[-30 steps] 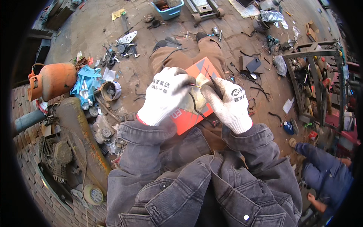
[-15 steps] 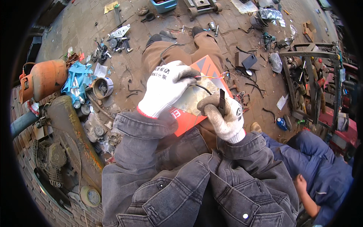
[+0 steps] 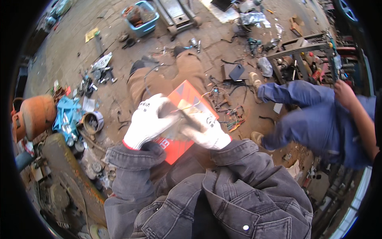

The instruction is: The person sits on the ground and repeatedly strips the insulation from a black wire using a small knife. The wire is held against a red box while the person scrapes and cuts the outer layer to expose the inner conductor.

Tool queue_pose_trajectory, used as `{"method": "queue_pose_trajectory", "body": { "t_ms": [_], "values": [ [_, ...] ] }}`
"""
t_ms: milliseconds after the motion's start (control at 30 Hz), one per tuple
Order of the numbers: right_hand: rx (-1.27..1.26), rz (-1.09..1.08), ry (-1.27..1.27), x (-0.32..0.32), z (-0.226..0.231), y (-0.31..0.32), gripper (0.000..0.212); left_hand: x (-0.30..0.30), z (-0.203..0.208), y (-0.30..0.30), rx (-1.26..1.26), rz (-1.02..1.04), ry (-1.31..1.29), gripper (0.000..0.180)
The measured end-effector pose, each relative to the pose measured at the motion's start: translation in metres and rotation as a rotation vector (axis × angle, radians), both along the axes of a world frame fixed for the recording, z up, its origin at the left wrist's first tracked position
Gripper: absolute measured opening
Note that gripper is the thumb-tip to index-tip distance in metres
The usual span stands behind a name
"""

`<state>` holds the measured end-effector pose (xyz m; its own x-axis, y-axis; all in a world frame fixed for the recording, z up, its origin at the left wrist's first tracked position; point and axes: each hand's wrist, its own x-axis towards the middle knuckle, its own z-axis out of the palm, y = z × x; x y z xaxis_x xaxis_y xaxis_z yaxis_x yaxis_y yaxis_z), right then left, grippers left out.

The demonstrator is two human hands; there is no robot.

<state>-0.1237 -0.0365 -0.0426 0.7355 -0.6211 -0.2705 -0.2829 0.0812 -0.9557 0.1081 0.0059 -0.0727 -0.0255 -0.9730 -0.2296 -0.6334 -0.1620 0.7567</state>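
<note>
My left hand (image 3: 148,118), in a white knit glove, is closed on a dark cable (image 3: 146,79) that arches up over my brown trouser leg. Thin coloured wires (image 3: 197,103) stick out beyond its fingers. My right hand (image 3: 207,130), gloved alike, has its fingers drawn together close to the left fingertips. Motion blurs them, and what they grip cannot be made out. Beneath both hands an orange-red box (image 3: 177,150) with a pale, worn patch lies across my lap.
A person in blue workwear (image 3: 304,115) is close by on the right, beside a metal frame (image 3: 298,49). Loose wires (image 3: 234,121) lie right of my legs. An orange gas cylinder (image 3: 38,115) and a tin (image 3: 93,122) stand left. Ahead are a blue tub (image 3: 145,28) and a floor jack (image 3: 175,16).
My right hand has moved in against the left, and the black strip-like piece it held no longer shows clearly. The view has shifted; the person in blue now stands further forward.
</note>
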Motion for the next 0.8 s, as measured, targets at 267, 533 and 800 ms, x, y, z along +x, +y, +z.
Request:
{"method": "queue_pose_trajectory", "body": {
  "t_ms": [267, 533, 800],
  "values": [
    [-0.157, -0.061, 0.007, -0.008, -0.030, 0.010, 0.067, -0.005, 0.004, -0.002, -0.081, 0.108, 0.216, 0.019],
    [0.050, -0.341, -0.202, -0.019, -0.023, 0.017, 0.063, 0.001, -0.008, 0.003, -0.189, 0.111, 0.194, 0.026],
    [-0.209, -0.222, 0.053, -0.026, 0.012, 0.020, 0.031, 0.001, -0.004, 0.004, -0.053, 0.096, 0.278, 0.027]
  ]
}}
